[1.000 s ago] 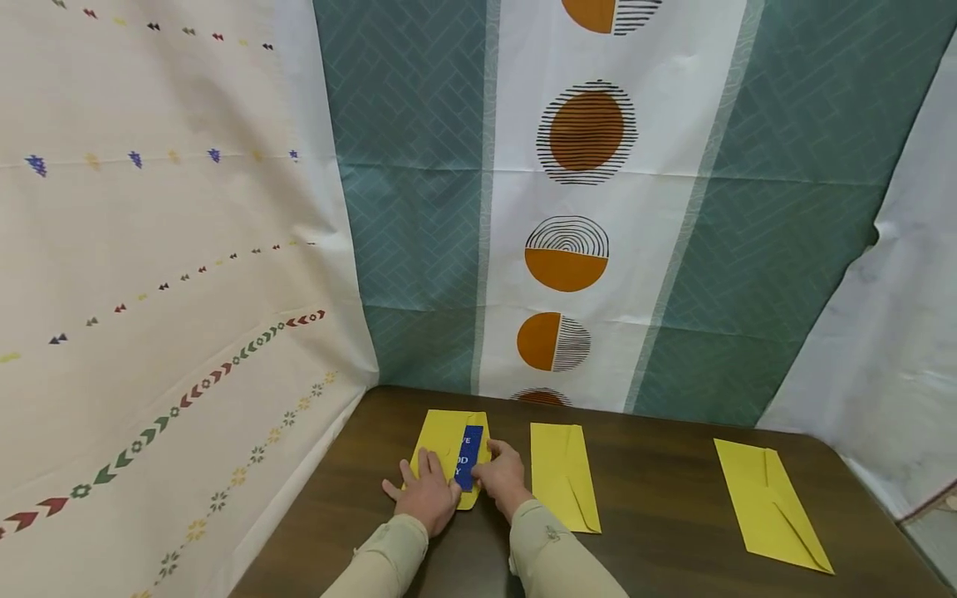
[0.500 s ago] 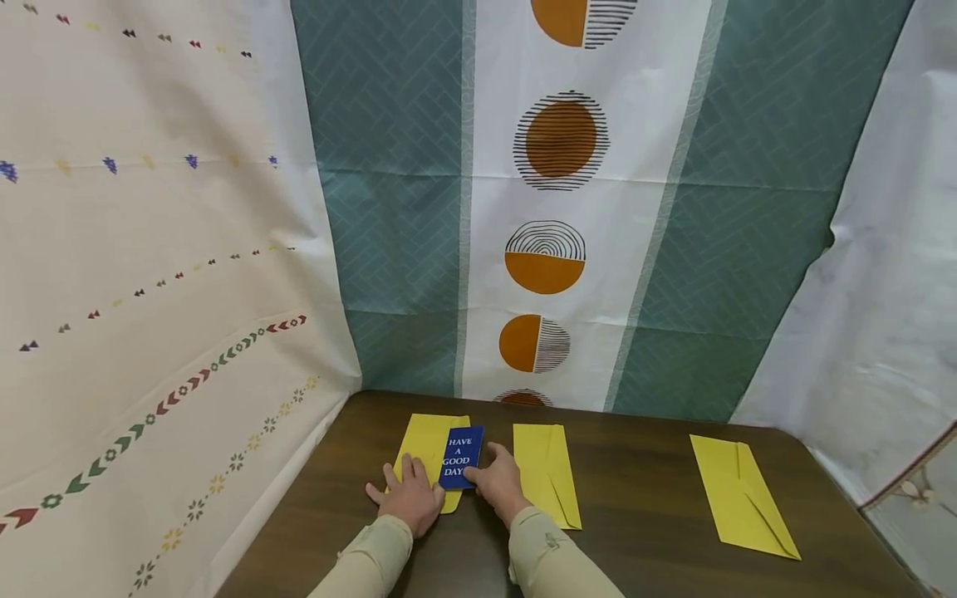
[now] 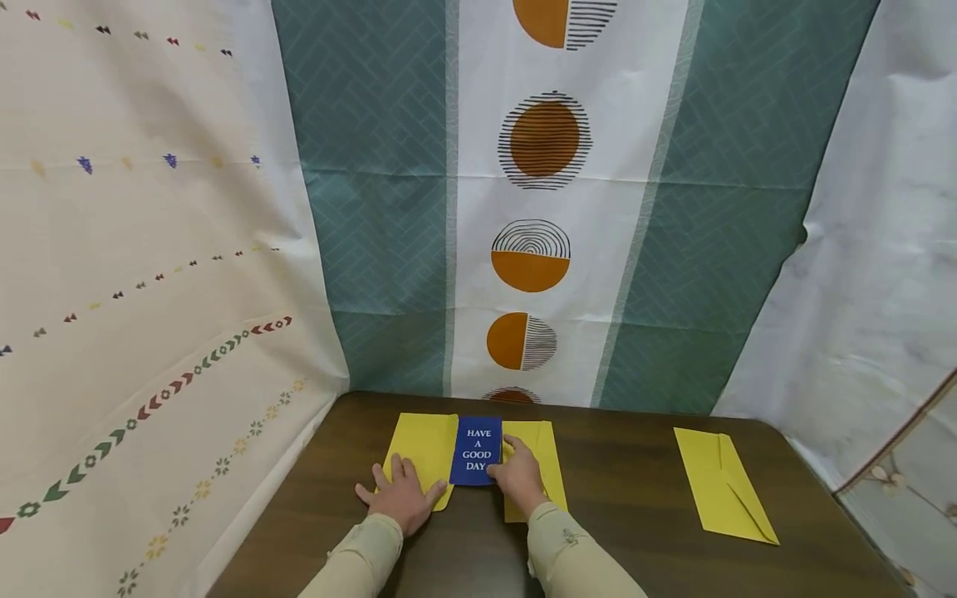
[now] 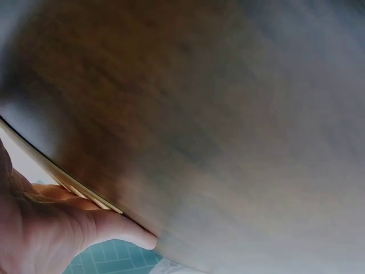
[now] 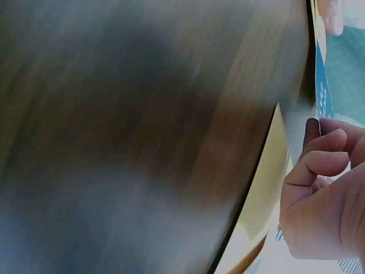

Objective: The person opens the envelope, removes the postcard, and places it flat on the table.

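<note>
A blue card [image 3: 477, 448] printed "HAVE A GOOD DAY" overlaps the gap between two yellow envelopes in the head view. My right hand [image 3: 521, 475] pinches its right edge between thumb and fingers; the right wrist view shows the card [image 5: 323, 85] edge-on at the fingertips. With fingers spread, my left hand [image 3: 401, 497] presses the lower part of the left envelope [image 3: 422, 433] flat on the table. Under the right hand lies the middle envelope [image 3: 552, 469], partly covered. In the left wrist view, the left thumb [image 4: 122, 227] lies along the table edge-on.
A third yellow envelope [image 3: 721, 486] lies apart on the right side of the dark wooden table [image 3: 628, 498]. Behind the table hangs a green and white patterned cloth [image 3: 381, 249], and a cream cloth [image 3: 149, 349] hangs at the left.
The right hand has drawn the blue card rightward out of the left envelope, so its full lettering now shows. The left hand has stayed on that envelope. The head view has turned slightly.
</note>
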{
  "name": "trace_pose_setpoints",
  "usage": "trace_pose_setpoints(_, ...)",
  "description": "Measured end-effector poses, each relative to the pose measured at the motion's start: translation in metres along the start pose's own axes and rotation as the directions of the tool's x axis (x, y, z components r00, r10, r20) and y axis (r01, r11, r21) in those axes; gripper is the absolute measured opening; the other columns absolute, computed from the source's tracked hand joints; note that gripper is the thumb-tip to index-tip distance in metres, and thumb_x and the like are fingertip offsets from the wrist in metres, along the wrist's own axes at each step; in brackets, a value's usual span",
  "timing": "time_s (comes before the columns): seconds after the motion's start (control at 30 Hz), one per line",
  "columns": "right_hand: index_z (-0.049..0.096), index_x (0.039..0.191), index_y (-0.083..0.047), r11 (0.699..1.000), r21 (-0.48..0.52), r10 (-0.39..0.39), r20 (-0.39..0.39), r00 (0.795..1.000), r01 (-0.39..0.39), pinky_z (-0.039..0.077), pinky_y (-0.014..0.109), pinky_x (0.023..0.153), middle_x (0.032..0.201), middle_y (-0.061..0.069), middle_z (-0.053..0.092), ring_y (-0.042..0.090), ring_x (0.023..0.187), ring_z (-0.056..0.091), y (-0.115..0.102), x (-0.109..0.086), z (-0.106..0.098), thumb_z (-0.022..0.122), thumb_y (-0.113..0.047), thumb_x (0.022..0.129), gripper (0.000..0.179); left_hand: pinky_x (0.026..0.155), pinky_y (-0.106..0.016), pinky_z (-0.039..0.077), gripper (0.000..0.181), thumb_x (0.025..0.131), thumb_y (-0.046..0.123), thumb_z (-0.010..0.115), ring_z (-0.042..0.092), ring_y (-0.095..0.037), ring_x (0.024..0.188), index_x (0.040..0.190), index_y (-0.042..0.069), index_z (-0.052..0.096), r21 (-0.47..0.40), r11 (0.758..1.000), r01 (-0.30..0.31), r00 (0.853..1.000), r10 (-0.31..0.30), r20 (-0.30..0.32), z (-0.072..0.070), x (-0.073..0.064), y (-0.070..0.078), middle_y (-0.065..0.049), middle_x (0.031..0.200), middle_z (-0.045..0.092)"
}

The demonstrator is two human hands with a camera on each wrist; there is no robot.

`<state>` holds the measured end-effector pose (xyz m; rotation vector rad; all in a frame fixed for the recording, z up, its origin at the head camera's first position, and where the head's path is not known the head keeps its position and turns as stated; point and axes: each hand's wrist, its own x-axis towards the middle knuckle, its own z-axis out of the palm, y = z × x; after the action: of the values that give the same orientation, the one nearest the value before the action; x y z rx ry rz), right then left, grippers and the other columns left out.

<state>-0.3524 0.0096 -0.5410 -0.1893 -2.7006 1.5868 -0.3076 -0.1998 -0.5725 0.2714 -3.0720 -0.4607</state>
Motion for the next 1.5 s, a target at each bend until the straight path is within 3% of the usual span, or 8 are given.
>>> trace_pose_setpoints(0.33,0.063,0.147,-0.005,0.998,-0.062,0.003,-0.013,1.000,-0.004,0.045,0.063,0.117,0.154,0.025,0.059,0.045,0.138,0.058,0.010,0.007,-0.014,0.084,-0.007,0.087,0.063,0.111,-0.093,0.015,0.096,0.103,0.070,0.050,0.024,-0.068,0.152,0.155,-0.010,0.041,-0.014,1.000,-0.015,1.000,0.015,-0.001,-0.011,-0.004,0.001,-0.035,0.167,0.033)
trace_pose_setpoints(0.67,0.064,0.146,-0.005,0.997,-0.071,-0.026,0.054,0.998,0.030,0.049,0.062,0.114,0.151,0.024,0.061,0.043,0.136,0.061,0.006,-0.006,-0.001,0.081,-0.011,0.091,0.058,0.113,-0.092,0.013,0.094,0.103,0.068,0.049,0.025,-0.068,0.152,0.155,-0.010,0.042,-0.023,1.000,-0.002,1.000,0.002,0.000,-0.002,-0.004,0.001,-0.034,0.167,0.033)
trace_pose_setpoints(0.83,0.064,0.149,-0.009,0.989,-0.126,-0.072,0.067,0.995,0.080,0.060,0.053,0.096,0.138,0.021,0.070,0.032,0.107,0.071,0.001,-0.009,0.003,0.081,-0.014,0.092,0.059,0.112,-0.093,0.015,0.092,0.104,0.067,0.049,0.026,-0.068,0.151,0.153,-0.010,0.044,-0.022,1.000,-0.009,1.000,0.009,-0.003,0.000,-0.003,0.001,-0.035,0.166,0.034)
trace_pose_setpoints(0.97,0.065,0.147,-0.011,0.976,-0.178,-0.119,0.043,0.992,0.125,0.059,0.054,0.096,0.141,0.018,0.071,0.034,0.115,0.071,-0.002,-0.010,0.004,0.078,-0.017,0.095,0.055,0.112,-0.093,0.014,0.091,0.104,0.066,0.049,0.025,-0.069,0.151,0.153,-0.010,0.044,-0.027,1.000,-0.006,1.000,0.006,-0.001,-0.003,-0.002,0.001,-0.035,0.166,0.034)
trace_pose_setpoints(1.1,0.065,0.148,-0.011,0.964,-0.210,-0.157,0.047,0.987,0.163,0.059,0.045,0.073,0.107,0.012,0.080,0.029,0.092,0.074,-0.001,-0.010,0.000,0.076,-0.019,0.096,0.054,0.112,-0.093,0.013,0.090,0.105,0.066,0.048,0.024,-0.069,0.151,0.154,-0.010,0.043,-0.028,1.000,-0.009,1.000,0.009,-0.004,-0.004,-0.001,0.001,-0.035,0.166,0.033)
trace_pose_setpoints(1.2,0.064,0.149,-0.009,0.964,-0.189,-0.176,0.075,0.981,0.188,0.043,0.033,0.054,0.084,0.006,0.075,0.019,0.066,0.063,0.002,-0.013,-0.005,0.075,-0.019,0.096,0.055,0.112,-0.093,0.012,0.090,0.105,0.065,0.048,0.022,-0.069,0.152,0.154,-0.011,0.042,-0.041,0.999,-0.016,1.000,0.016,-0.002,-0.005,-0.002,0.001,-0.036,0.167,0.032)
trace_pose_setpoints(1.4,0.063,0.149,-0.008,0.961,-0.155,-0.213,0.114,0.970,0.229,0.053,0.034,0.063,0.105,0.011,0.081,0.018,0.080,0.072,0.007,-0.017,-0.019,0.075,-0.022,0.096,0.056,0.112,-0.093,0.012,0.087,0.106,0.062,0.047,0.022,-0.070,0.152,0.154,-0.011,0.042,-0.064,0.998,-0.011,1.000,0.012,0.016,-0.006,0.000,-0.001,-0.035,0.167,0.032)
trace_pose_setpoints(1.5,0.062,0.149,-0.009,0.959,-0.157,-0.217,0.125,0.968,0.236,0.057,0.035,0.066,0.106,0.012,0.081,0.017,0.077,0.072,0.010,-0.017,-0.028,0.076,-0.023,0.097,0.056,0.109,-0.093,0.019,0.086,0.106,0.063,0.046,0.031,-0.068,0.147,0.151,-0.011,0.046,-0.034,0.999,-0.023,1.000,0.022,-0.019,-0.004,0.002,-0.006,-0.035,0.163,0.038)
